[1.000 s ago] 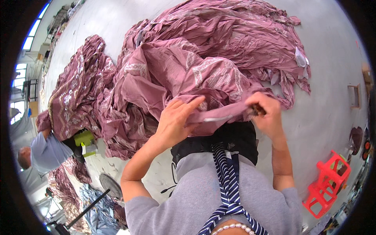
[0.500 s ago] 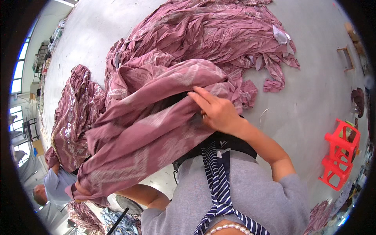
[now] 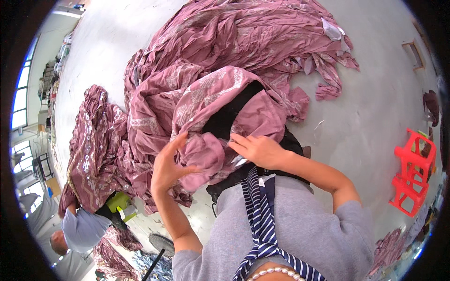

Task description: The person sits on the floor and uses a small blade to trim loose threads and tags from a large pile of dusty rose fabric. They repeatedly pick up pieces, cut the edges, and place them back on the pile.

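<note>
A large length of dusty-pink patterned cloth (image 3: 213,91) lies bunched across my lap and the heap in front. My left hand (image 3: 168,164) is open beside a loose fold of it, thumb and fingers spread apart. To its right, my right hand (image 3: 260,151) is curled, its fingertips at the cloth's edge. Beneath these fingers a small pale, shiny object (image 3: 239,160) pokes out; its kind is too small to tell. Between the folds black fabric (image 3: 229,112) shows over my lap.
A big pile of the same cloth (image 3: 262,40) covers the grey floor (image 3: 356,140) ahead. At left, another person (image 3: 86,229) handles sequinned cloth (image 3: 93,164) near a lime-green object (image 3: 121,203). Red plastic stools (image 3: 412,171) stand at right.
The stretched cloth has dropped and gathered toward my lap. My left hand has come in from the far left and released it; my right hand has moved slightly down and right.
</note>
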### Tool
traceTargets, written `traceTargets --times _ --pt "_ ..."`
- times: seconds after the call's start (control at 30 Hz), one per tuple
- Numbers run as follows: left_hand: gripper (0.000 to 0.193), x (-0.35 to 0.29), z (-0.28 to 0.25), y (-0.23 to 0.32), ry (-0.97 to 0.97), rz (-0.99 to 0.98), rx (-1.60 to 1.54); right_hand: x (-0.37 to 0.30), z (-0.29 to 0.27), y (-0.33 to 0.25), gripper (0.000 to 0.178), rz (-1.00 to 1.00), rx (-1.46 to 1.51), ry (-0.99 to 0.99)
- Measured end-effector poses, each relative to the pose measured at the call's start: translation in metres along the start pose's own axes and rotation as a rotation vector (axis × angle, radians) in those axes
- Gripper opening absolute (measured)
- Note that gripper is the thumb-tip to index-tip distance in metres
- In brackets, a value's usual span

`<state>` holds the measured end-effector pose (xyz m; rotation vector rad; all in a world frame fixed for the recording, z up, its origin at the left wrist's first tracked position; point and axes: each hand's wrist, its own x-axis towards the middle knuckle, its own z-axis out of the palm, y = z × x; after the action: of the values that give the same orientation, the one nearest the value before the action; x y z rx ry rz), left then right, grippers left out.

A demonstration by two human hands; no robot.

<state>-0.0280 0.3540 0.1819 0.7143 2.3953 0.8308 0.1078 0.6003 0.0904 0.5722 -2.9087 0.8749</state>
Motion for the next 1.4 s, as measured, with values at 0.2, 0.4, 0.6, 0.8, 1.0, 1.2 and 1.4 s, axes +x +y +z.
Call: traceTargets --times 0.2,0.4,0.6,0.8,1.0,1.2,1.4 --pt "0.049 0.068 0.083 0.061 0.171 0.441 0.069 -0.048 -0.031 0.064 0.008 0.694 0.398 0.613" --pt "0.032 0.097 0.161 0.061 0.127 0.622 0.163 -0.091 -0.008 0.098 0.016 0.919 0.82 0.585" --pt "0.022 0.096 0.148 0.038 -0.08 -0.125 -1.12 -0.075 -0.017 0.083 0.013 0.924 0.884 0.639" --pt "0.026 0.087 0.116 0.038 0.086 -0.261 -1.432 -0.065 -0.023 0.092 0.013 0.895 0.924 0.657" --pt "0.021 0.062 0.097 0.02 0.25 -0.202 -1.484 -0.086 -0.004 0.102 0.016 0.908 1.016 0.72" --pt "0.025 0.027 0.085 -0.002 -0.176 -0.009 -1.308 -0.079 0.002 0.078 0.028 1.055 1.234 0.44" --pt "0.024 0.022 0.076 0.042 -0.916 0.156 -0.717 -0.051 0.013 0.083 0.01 0.96 1.096 0.36"
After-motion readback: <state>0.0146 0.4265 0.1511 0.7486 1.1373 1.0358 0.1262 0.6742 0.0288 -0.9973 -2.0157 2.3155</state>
